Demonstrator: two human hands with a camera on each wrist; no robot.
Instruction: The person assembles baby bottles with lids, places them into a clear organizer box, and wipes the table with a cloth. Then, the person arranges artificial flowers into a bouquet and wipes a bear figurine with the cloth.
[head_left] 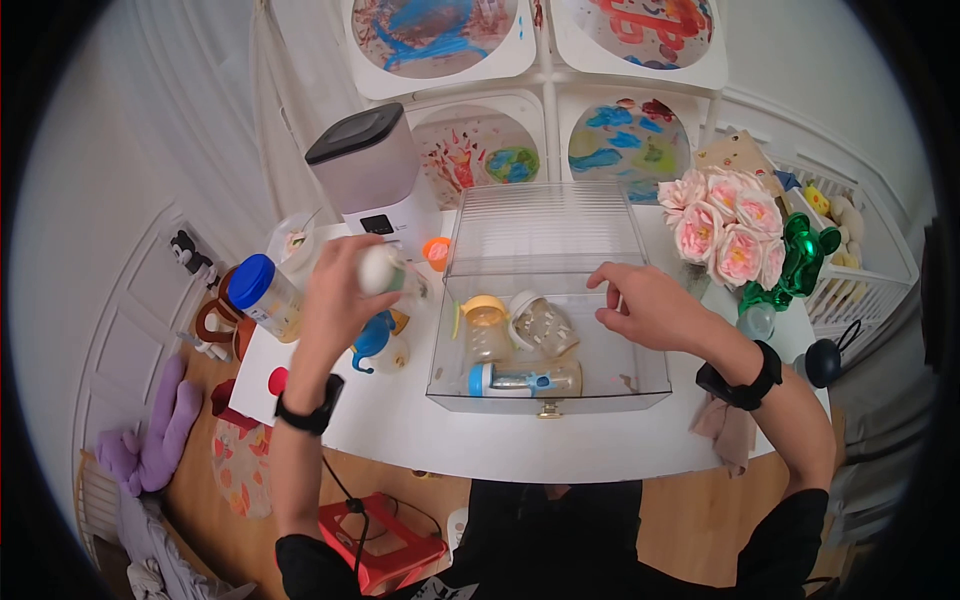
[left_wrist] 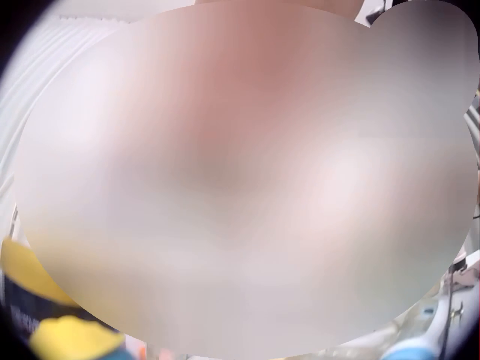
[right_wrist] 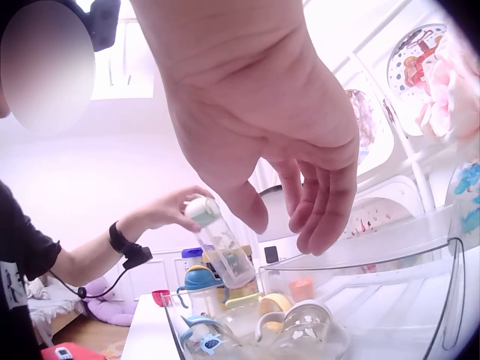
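In the head view my left hand [head_left: 345,285] grips a clear bottle by its pale lid [head_left: 381,270], left of the clear box [head_left: 625,375]; the right wrist view shows this bottle [right_wrist: 227,251] tilted. My right hand [head_left: 652,308], fingers loosely bent and holding nothing, hovers over the box's right side. Inside lie a yellow-collared bottle [head_left: 487,335], a white-handled bottle [head_left: 545,330] and a blue-capped bottle [head_left: 530,379]. The box's ribbed lid [head_left: 545,225] is raised at the back. The left wrist view is mostly blurred.
A blue-handled cup [head_left: 374,342], a blue-lidded jar [head_left: 265,290] and a tall white appliance [head_left: 375,175] stand on the left of the table. An orange cup [head_left: 437,252] is behind the box. Pink flowers [head_left: 725,225] and a brown cloth [head_left: 724,432] are at the right.
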